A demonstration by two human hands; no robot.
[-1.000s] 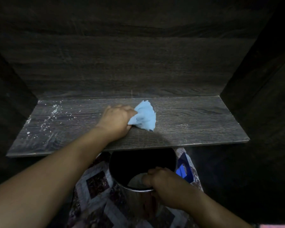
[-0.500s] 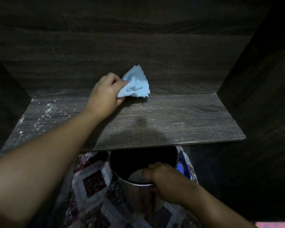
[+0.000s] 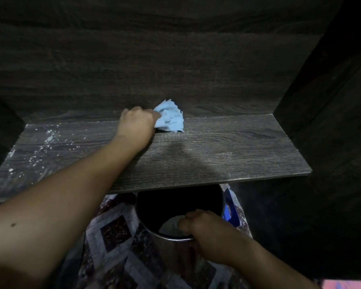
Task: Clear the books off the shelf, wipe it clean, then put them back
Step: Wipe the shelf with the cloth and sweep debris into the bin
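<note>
Progress: shelf [image 3: 217,155] bare, wipe partly done

Below the shelf's front edge, our right hand [image 3: 208,232] clasps the rim of a metal bin [image 3: 169,238], fingers curled over the lip. The bin stands on a patchwork cloth [image 3: 113,232] beneath the shelf, and something pale lies inside it. We judge the bin is held there to catch whatever gets swept off the front edge.

On the shelf itself no books show, nor anywhere else in view, so we take the clearing step as done. The shelf's middle and right end look mostly clean, with only a faint pale smear toward the right front. The shelf's left end is another matter: white crumbs [image 3: 42,147] lie scattered from front to back.

At the back of the shelf, about midway along, our left hand [image 3: 137,124] grasps a bunched blue rag [image 3: 170,119]. The fist is closed round it, and the rag is pressed down at the seam where the shelf meets the back panel [image 3: 175,69].

So we are mid-wipe, by our reckoning — the left end needs sweeping, and then the books, wherever they were put, must go back.
</note>
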